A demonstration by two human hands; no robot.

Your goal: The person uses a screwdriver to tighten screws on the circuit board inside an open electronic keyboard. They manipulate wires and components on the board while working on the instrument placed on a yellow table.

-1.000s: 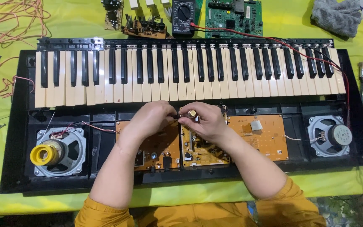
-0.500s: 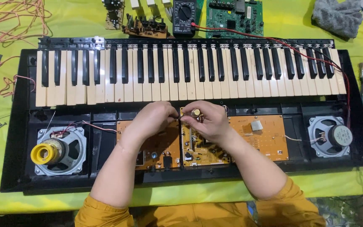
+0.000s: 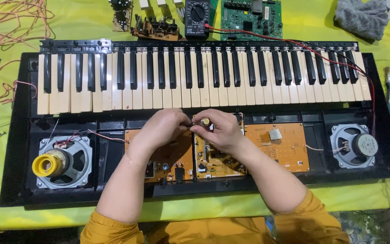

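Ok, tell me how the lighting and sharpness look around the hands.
Head view: even, soft light, with faint shadows under the left hand and right hand; the keyboard keys and orange circuit boards are sharp, no glare; straight edges bow slightly toward the corners.

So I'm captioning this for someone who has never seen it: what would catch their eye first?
An opened black electronic keyboard fills the yellow-green tablecloth, its orange circuit boards bared below the keys, with a round grey speaker at each end. At the middle, the left hand and the right hand meet over a small brass-coloured knob. A black multimeter lies beyond the keys.
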